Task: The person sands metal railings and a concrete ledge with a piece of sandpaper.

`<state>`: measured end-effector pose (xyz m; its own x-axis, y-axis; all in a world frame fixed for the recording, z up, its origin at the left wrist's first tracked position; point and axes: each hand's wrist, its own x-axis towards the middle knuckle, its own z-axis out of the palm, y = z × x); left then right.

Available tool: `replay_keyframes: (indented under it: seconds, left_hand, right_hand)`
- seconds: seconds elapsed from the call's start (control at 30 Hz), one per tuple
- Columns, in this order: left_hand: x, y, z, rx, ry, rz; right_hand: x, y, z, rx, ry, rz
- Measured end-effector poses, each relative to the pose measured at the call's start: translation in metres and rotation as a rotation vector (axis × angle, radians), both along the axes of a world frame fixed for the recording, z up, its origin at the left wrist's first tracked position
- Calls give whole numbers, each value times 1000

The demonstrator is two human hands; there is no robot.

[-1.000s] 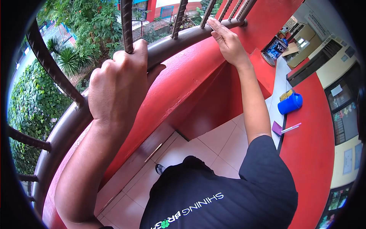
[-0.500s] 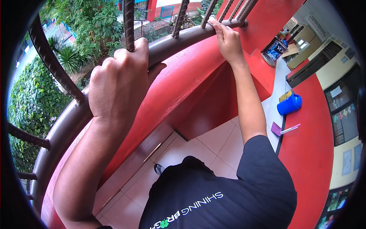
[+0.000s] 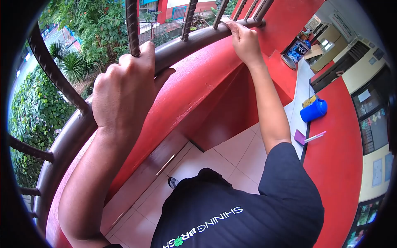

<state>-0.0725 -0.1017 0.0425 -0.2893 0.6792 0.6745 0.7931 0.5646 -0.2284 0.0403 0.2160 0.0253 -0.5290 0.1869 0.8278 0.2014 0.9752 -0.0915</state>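
Note:
My left hand point(image 3: 123, 91) is closed around the dark brown pipe rail point(image 3: 186, 44), next to a ridged upright bar point(image 3: 132, 29). Its thumb points right along the pipe's inner side. Farther along the same rail, my right hand point(image 3: 245, 40) has its fingers pinched together on top of the pipe, close to the foot of another ridged bar point(image 3: 221, 14). Something small and pale shows at the right fingertips, too little of it visible to name. The undersides of both grips are hidden.
A curved red wall point(image 3: 182, 99) runs below the rail. To the right, a ledge bears a blue container point(image 3: 314, 110), a purple pad point(image 3: 300, 137) with pale sticks, and a dark printed bucket point(image 3: 295, 50). Tiled floor point(image 3: 233, 155) lies below; greenery point(image 3: 35, 111) grows outside.
My right hand has shifted slightly left along the rail. My left hand keeps its grip on the pipe, sitting a little more to the left in view.

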Motion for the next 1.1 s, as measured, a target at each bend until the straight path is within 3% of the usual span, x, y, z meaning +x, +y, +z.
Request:
replay_keyframes:
  seconds: [0.1, 0.23, 0.37, 0.47, 0.63, 0.7, 0.83, 0.87, 0.97, 1.0, 1.1]
  left_hand:
    - [0, 1, 0, 11, -8, 1]
    - [-1, 2, 1, -37, -73, 30]
    - [-1, 3, 2, -48, -76, 69]
    - [1, 2, 0, -45, -64, 36]
    - [1, 3, 1, -47, -72, 63]
    - [1, 1, 1, -41, -35, 36]
    - [2, 1, 2, -24, 3, 41]
    - [1, 1, 2, -24, 1, 45]
    - [1, 1, 0, -16, 15, 13]
    - [2, 1, 0, -18, 16, 21]
    - [-2, 2, 1, -16, 19, 34]
  right_hand:
    - [-4, -31, -8, 87, 105, 105]
    - [-3, -10, -4, -133, 83, 25]
    - [-12, -34, -26, 18, 187, 79]
    - [0, -20, -12, -270, 113, -2]
    - [-8, -39, -25, -65, 178, 81]
    - [3, -26, -11, -332, 98, 5]
    - [-7, -44, -30, -85, 171, 105]
    - [-2, -48, -24, -246, 117, 97]
    - [3, -21, -16, -286, 157, 39]
    - [-2, -21, -24, -146, 197, -4]
    - [-4, -49, -30, -91, 170, 80]
